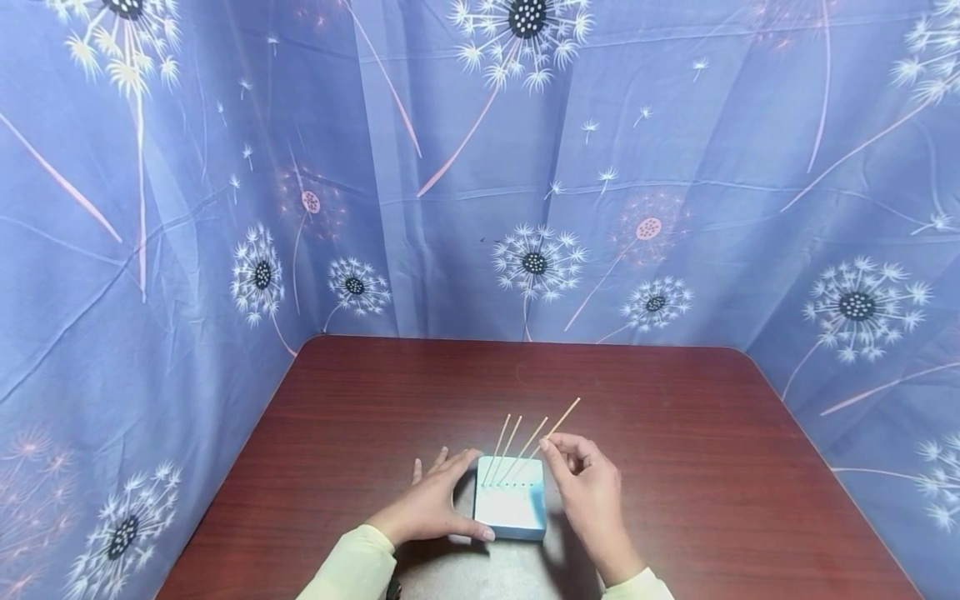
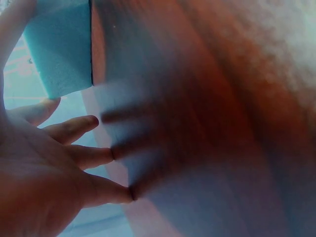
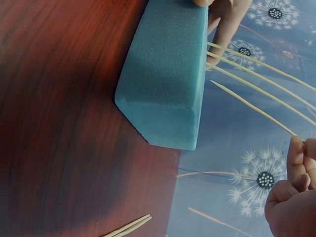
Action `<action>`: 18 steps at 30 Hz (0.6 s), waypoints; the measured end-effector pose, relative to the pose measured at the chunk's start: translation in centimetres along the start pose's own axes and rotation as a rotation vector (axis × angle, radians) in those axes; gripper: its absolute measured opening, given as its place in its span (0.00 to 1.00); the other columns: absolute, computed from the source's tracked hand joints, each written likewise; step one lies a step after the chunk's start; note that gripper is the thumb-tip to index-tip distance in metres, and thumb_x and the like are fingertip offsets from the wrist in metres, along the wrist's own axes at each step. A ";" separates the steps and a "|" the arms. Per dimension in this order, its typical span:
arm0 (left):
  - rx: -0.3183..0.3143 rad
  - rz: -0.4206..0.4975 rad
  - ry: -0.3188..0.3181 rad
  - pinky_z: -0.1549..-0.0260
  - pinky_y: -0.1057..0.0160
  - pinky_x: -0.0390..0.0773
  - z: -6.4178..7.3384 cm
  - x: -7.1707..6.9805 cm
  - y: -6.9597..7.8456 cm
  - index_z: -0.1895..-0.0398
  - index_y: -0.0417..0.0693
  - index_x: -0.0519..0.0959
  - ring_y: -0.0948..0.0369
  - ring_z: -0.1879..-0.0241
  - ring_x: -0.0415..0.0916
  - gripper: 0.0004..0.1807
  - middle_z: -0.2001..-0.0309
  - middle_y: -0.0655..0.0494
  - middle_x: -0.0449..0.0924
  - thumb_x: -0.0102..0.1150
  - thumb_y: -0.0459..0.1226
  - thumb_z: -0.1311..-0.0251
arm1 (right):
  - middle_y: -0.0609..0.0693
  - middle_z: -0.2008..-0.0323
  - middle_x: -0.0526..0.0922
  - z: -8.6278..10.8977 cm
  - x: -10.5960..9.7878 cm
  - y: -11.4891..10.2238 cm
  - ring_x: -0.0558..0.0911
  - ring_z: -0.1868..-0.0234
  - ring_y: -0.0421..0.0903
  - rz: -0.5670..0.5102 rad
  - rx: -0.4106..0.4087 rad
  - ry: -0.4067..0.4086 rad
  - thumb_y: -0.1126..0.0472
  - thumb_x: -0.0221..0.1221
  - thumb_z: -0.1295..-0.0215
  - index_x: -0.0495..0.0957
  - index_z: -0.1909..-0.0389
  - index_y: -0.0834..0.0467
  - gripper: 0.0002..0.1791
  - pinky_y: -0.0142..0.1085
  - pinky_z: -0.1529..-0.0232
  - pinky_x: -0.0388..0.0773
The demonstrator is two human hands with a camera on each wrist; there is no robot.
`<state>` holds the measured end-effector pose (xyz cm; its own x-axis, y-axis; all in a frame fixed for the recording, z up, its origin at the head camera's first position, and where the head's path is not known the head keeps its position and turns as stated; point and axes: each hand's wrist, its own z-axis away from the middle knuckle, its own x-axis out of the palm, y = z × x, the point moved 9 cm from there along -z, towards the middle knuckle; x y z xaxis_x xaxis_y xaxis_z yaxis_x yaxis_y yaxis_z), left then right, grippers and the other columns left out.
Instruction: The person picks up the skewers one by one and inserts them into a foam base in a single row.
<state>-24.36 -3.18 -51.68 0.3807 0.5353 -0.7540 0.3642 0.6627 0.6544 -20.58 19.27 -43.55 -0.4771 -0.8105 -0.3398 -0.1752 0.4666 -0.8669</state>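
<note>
A pale blue foam block (image 1: 510,510) with a row of small holes in its top lies on the table. Three thin wooden skewers (image 1: 512,439) stand in holes at the left of the row, leaning to the right. My left hand (image 1: 429,502) grips the block from the left, thumb at the front and index finger at the back corner, the other fingers spread. To the right of the block, my right hand (image 1: 594,493) pinches another skewer (image 3: 254,109) between thumb and fingertips. The right wrist view shows its pointed tip just off the block's holed face, beside the standing skewers.
Loose skewers (image 3: 128,227) lie on the table close to the block in the right wrist view. The dark red wooden table (image 1: 712,467) is enclosed at the back and sides by a blue dandelion-print curtain (image 1: 465,250).
</note>
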 end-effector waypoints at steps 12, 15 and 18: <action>0.012 0.010 0.006 0.33 0.15 0.33 0.0 0.0 0.0 0.18 0.44 0.62 0.29 0.20 0.47 0.66 0.21 0.38 0.63 0.85 0.62 0.58 | 0.40 0.79 0.68 0.2 0.9 -0.6 0.65 0.79 0.35 0.070 -0.089 -0.008 0.65 0.76 0.39 0.90 0.66 0.55 0.05 0.29 0.80 0.63; 0.008 0.012 0.005 0.33 0.15 0.33 0.0 0.0 0.0 0.18 0.44 0.62 0.29 0.20 0.47 0.66 0.20 0.38 0.63 0.85 0.62 0.58 | 0.38 0.80 0.67 0.3 1.1 -0.7 0.64 0.79 0.34 0.095 -0.123 -0.010 0.66 0.77 0.41 0.90 0.67 0.55 0.06 0.30 0.80 0.62; 0.006 0.015 0.004 0.32 0.15 0.33 0.1 -0.1 0.1 0.18 0.44 0.62 0.29 0.20 0.47 0.66 0.21 0.39 0.63 0.85 0.62 0.58 | 0.37 0.80 0.65 0.4 1.3 -0.8 0.63 0.79 0.33 0.115 -0.160 -0.015 0.67 0.77 0.42 0.90 0.67 0.54 0.07 0.29 0.81 0.61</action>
<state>-24.28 -3.18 -51.55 0.3827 0.5470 -0.7445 0.3638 0.6515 0.6657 -20.73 17.68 -43.46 -0.4890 -0.7533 -0.4398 -0.2557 0.6058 -0.7534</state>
